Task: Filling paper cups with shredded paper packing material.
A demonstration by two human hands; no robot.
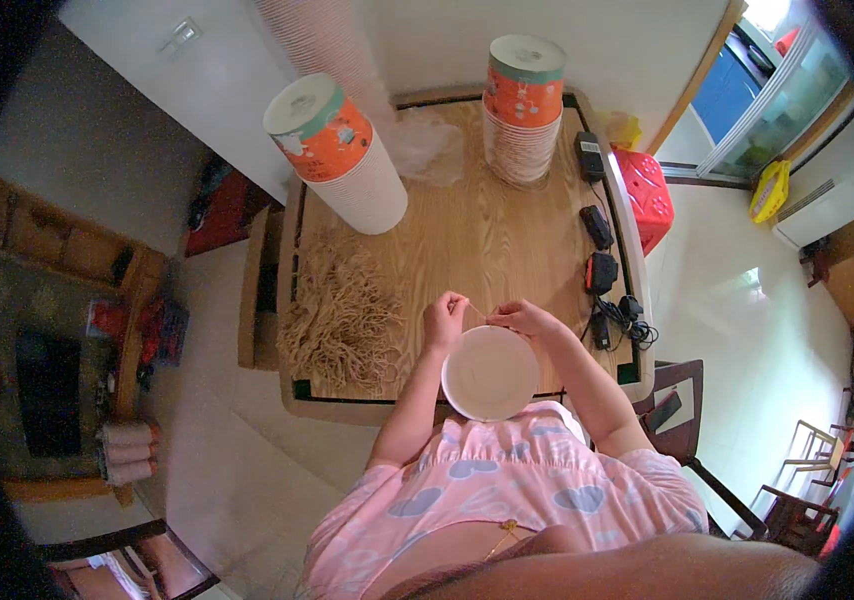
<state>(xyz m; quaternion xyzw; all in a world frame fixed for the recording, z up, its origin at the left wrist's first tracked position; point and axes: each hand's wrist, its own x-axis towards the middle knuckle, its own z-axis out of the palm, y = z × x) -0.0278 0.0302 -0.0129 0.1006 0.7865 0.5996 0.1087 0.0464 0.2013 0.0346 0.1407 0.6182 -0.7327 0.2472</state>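
My left hand is closed in a pinch on one end of a thin tan cord. The cord runs across to my right hand, whose fingers are also pinched together around it, just above the rim of a bowl-like white paper tub. The tub's pale round face is turned up toward me, and it rests against my front at the table's near edge. A tangled heap of tan cords lies to the left of my left hand. The exact grip of the right fingers is partly hidden.
Stacked paper tubs in orange, green and white stand at the back left and back right of the wooden table. Crumpled clear plastic lies between them. Black chargers and cables line the right edge; a red stool stands beyond.
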